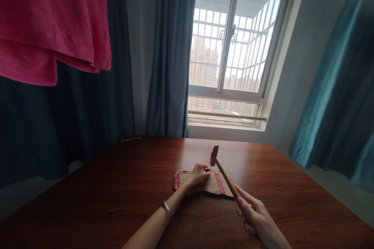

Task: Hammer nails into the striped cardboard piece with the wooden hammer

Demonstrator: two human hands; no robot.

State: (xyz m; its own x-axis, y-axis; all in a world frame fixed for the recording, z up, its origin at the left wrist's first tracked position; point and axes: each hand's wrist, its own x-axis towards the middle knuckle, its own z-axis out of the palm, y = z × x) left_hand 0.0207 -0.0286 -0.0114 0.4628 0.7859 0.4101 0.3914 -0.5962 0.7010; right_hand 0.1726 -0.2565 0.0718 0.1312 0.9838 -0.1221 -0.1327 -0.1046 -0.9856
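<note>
My right hand (251, 213) is closed around the wooden handle of a hammer (224, 174). The hammer slants up and away, with its metal head raised above the table. Under my left hand (200, 174) lies a flat tan piece (212, 184) with many dark specks and pink patterned bands. My left fingers are pinched together over it, close below and left of the hammer head. Something small and dark shows at those fingertips, too small to name. A bracelet (166, 209) circles my left wrist.
The brown wooden table (140, 179) stretches to the window wall. A thin dark rod-like thing (117, 210) lies on its left part. A pink cloth (52, 23) hangs at upper left. Blue curtains (171, 54) flank the barred window (228, 46).
</note>
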